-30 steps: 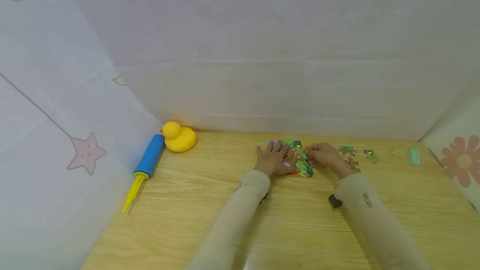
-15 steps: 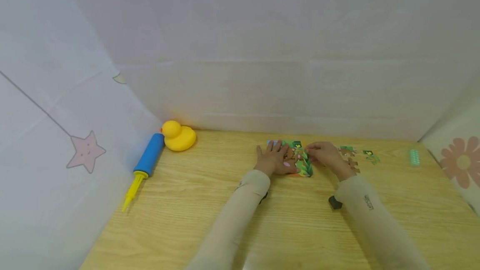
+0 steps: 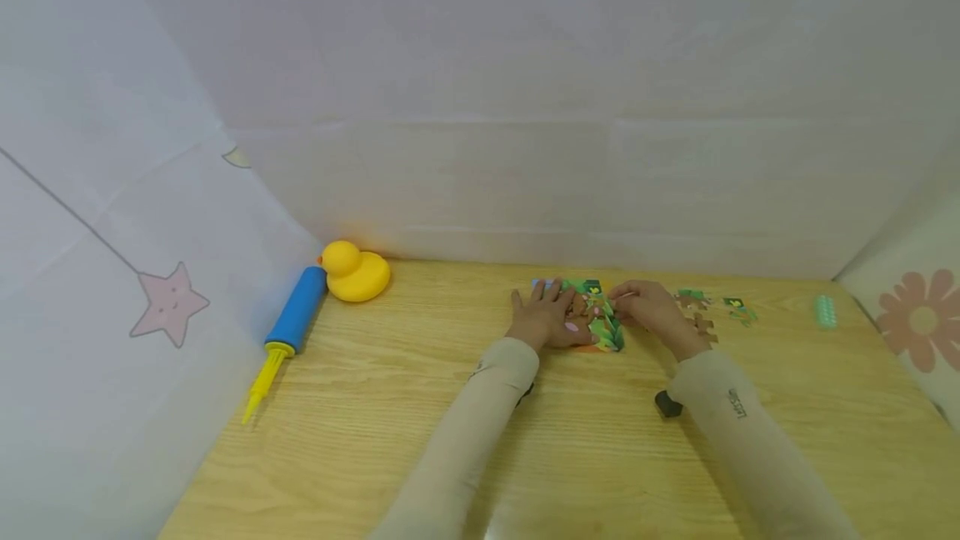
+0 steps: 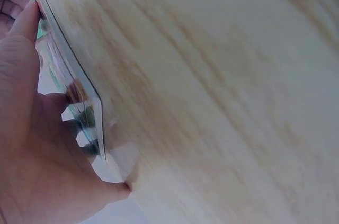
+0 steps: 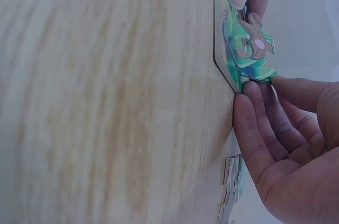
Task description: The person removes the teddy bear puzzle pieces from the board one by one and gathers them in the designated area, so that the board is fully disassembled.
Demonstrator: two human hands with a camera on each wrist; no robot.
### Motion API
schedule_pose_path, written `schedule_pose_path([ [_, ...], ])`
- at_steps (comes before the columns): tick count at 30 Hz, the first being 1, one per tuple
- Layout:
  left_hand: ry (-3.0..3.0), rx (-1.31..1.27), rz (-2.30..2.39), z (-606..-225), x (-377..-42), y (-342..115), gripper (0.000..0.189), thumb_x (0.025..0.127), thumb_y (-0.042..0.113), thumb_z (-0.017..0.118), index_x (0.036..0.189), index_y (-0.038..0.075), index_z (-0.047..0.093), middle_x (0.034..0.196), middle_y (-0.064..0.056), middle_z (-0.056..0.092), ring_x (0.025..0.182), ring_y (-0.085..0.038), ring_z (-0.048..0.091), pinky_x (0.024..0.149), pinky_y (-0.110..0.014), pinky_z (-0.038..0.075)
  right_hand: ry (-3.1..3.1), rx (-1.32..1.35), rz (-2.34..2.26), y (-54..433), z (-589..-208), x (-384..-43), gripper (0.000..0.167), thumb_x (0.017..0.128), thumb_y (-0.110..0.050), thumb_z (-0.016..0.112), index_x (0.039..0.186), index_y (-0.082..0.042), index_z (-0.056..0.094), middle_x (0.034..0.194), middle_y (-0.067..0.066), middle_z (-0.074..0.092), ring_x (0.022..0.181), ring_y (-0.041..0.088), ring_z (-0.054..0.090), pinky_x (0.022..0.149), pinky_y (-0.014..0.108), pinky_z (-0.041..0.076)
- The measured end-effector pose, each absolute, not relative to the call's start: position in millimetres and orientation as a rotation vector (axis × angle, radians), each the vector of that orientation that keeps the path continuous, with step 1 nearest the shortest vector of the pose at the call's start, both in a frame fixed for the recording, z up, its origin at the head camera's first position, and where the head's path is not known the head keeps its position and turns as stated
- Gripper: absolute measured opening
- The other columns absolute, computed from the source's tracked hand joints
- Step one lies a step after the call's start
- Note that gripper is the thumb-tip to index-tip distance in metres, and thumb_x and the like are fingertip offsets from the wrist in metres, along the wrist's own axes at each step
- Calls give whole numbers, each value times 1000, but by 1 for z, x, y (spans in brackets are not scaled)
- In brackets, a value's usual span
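Note:
In the head view, a colourful jigsaw puzzle (image 3: 609, 333) in its flat board lies on the table near the back. My left hand (image 3: 536, 323) rests on its left part with the fingers spread, covering much of the picture. The left wrist view has the left hand (image 4: 42, 144) along the board's edge (image 4: 79, 75). At the puzzle's right edge my right hand (image 3: 654, 313) pinches a puzzle piece. In the right wrist view this green and brown puzzle piece (image 5: 258, 46) stands tilted up from the board, its lower edge between the thumb and fingers of the right hand (image 5: 291, 150).
Several loose puzzle pieces (image 3: 693, 300) lie right of the right hand. A pale green bumpy item (image 3: 826, 312) is farther right. On the left are a yellow rubber duck (image 3: 357, 275) and a blue and yellow hand pump (image 3: 296, 312). Cloth walls (image 3: 480, 173) border the wooden table (image 3: 360, 407).
The right hand's fingers have shifted slightly at the puzzle's right edge. My left hand stays spread on the puzzle, and the loose pieces lie as before.

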State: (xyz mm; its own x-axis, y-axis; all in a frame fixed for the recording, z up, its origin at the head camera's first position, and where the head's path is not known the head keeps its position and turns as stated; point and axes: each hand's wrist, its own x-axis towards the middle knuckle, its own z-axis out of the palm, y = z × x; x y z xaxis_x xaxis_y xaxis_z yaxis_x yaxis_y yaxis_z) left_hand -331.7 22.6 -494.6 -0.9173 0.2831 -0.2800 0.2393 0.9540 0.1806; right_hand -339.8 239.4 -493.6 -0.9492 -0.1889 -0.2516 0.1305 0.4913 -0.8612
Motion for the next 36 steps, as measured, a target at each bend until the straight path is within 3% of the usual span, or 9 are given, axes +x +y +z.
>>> schedule_pose_path([
  [11,2795,377,199,-493,-331,24,100,83,85,51,163,38,14,173,6,4,161,-24,1,125,-67,3,2425,-26,-1482,239,-494,-340,34,105,-16,51,132,2,60,128,21,62,100,24,68,89,37,61],
  [21,2793,393,170,-493,-332,25,101,83,87,47,163,39,11,173,6,3,161,-24,0,125,-67,5,2321,40,-1598,251,-489,-342,43,107,-22,51,143,2,51,129,18,61,98,15,68,93,37,60],
  [27,2802,387,192,-492,-330,24,100,83,86,49,163,38,13,173,7,4,161,-23,1,125,-67,6,2309,22,-1643,277,-486,-342,48,107,-21,50,148,3,45,124,10,62,94,8,69,92,31,60],
  [36,2814,382,190,-491,-329,22,98,84,85,49,163,38,14,173,7,6,161,-23,3,125,-67,6,2221,-15,-1728,323,-488,-333,56,109,-18,46,156,5,29,155,29,33,99,0,69,95,25,58],
])
